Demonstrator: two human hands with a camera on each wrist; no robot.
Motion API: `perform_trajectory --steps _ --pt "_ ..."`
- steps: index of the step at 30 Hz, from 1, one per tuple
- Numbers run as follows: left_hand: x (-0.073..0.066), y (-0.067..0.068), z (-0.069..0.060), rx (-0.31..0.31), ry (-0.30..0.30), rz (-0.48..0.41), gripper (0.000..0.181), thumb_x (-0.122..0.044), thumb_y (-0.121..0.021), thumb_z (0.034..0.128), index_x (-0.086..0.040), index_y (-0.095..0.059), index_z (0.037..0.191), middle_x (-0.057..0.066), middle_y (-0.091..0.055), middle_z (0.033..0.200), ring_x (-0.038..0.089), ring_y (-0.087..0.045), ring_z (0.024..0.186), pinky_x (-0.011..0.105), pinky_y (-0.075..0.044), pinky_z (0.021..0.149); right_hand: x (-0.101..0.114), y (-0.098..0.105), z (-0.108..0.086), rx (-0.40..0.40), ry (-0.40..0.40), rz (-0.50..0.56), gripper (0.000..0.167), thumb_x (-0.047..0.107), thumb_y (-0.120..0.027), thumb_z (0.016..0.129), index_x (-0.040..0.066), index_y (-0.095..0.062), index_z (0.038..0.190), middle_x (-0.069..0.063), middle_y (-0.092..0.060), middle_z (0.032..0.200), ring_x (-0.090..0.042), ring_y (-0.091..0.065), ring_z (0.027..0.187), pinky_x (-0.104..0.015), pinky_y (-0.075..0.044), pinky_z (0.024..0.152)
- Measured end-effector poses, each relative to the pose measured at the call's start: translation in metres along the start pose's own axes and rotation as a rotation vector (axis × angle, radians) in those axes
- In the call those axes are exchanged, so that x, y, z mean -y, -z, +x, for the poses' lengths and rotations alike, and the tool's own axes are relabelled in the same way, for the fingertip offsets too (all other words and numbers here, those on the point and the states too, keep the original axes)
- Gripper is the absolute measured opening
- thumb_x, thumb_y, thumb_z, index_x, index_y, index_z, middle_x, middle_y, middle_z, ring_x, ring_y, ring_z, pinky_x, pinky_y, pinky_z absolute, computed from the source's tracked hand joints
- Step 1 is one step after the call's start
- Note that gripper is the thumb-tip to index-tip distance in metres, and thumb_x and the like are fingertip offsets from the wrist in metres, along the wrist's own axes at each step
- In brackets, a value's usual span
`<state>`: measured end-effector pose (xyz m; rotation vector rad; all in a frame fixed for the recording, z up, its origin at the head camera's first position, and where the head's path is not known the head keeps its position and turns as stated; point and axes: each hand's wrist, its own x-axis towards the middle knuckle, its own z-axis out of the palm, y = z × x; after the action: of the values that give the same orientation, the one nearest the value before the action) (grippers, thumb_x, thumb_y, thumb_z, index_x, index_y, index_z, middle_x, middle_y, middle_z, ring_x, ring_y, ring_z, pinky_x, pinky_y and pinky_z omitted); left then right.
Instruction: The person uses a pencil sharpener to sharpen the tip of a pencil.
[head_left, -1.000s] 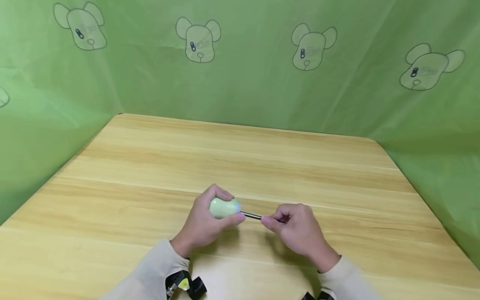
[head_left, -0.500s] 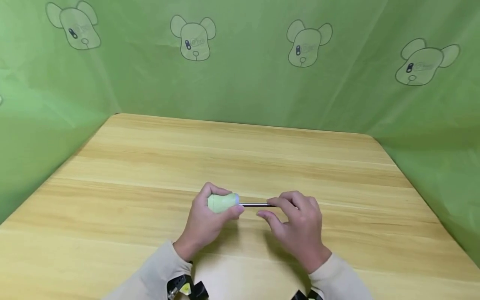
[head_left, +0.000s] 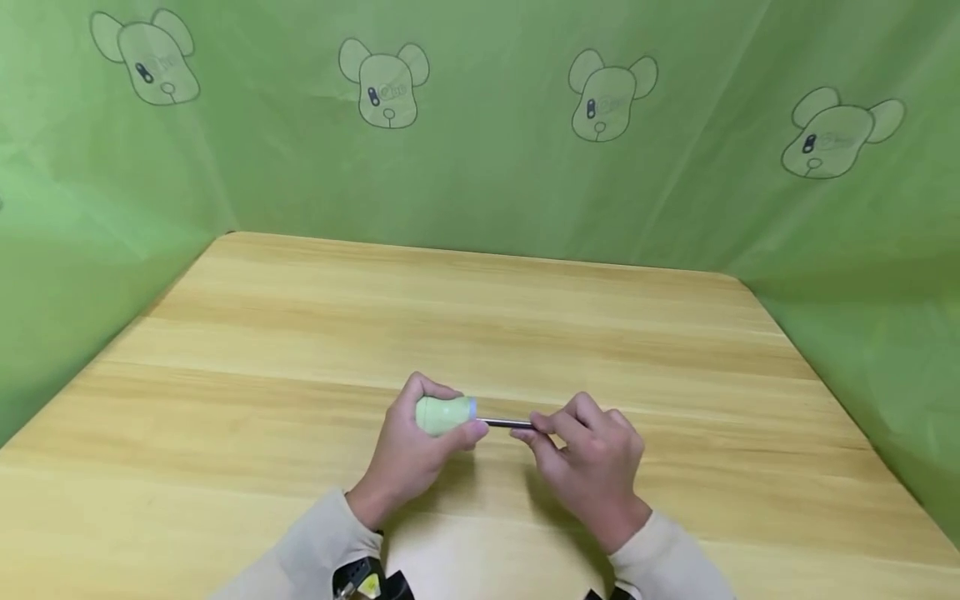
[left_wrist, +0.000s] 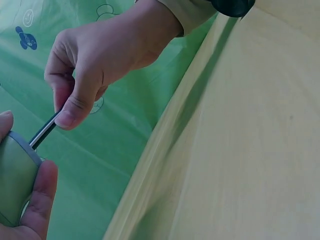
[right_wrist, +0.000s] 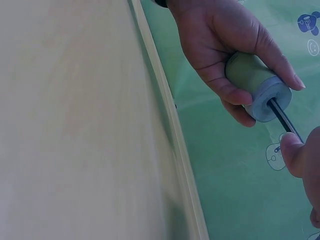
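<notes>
A screwdriver with a fat pale green handle (head_left: 444, 414) and a light blue-grey collar (right_wrist: 272, 97) is held level above the table. My left hand (head_left: 405, 446) grips the handle, its thumb along the near side and fingers over the far side. From the collar a thin dark metal shaft (head_left: 504, 423) points right. My right hand (head_left: 592, 454) pinches that shaft between thumb and fingertips, a short way from the collar; in the left wrist view the right thumb (left_wrist: 70, 116) presses on it. The shaft's far end is hidden inside the right hand.
The wood-grain table (head_left: 420, 325) spreads out under both hands. A green curtain (head_left: 480, 183) with printed bear heads closes off the back and sides. A black wrist camera (head_left: 367, 579) sits at the left cuff.
The right hand loosened its pinch, with thumb and fingers apart half a second ago, and now pinches the shaft again. The left hand keeps its grip on the handle.
</notes>
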<state>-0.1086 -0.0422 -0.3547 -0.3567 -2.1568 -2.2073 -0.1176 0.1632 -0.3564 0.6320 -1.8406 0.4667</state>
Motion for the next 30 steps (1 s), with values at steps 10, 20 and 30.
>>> perform_trajectory --steps 10,20,30 --pt "0.0 0.0 -0.002 -0.011 -0.051 0.049 0.044 -0.012 -0.08 0.0773 0.0 -0.049 0.105 0.017 -0.056 0.101 0.024 -0.059 0.077 0.03 -0.054 0.059 0.002 0.003 0.001 0.118 -0.047 0.078 0.034 0.044 -0.077 0.074 0.012 -0.073 0.064 0.006 -0.05 0.06 0.0 -0.035 0.039 -0.01 -0.018 0.037" --pt "0.004 -0.001 -0.004 0.007 -0.146 0.188 0.042 -0.014 -0.083 0.0745 -0.002 -0.053 0.101 0.014 -0.057 0.101 0.023 -0.056 0.078 0.03 -0.052 0.058 -0.001 0.018 0.009 0.699 -0.518 0.451 0.02 0.012 -0.085 0.073 0.016 -0.068 0.064 0.014 -0.057 0.062 -0.002 -0.044 0.051 -0.022 -0.038 0.043" --pt "0.004 -0.003 -0.003 -0.015 -0.141 0.227 0.04 -0.017 -0.082 0.0766 -0.002 -0.054 0.102 0.013 -0.058 0.105 0.023 -0.057 0.081 0.031 -0.054 0.059 -0.002 0.01 0.001 0.489 -0.263 0.153 0.016 0.019 -0.087 0.07 0.011 -0.075 0.076 0.001 -0.063 0.078 -0.017 -0.06 0.071 -0.039 -0.049 0.073"
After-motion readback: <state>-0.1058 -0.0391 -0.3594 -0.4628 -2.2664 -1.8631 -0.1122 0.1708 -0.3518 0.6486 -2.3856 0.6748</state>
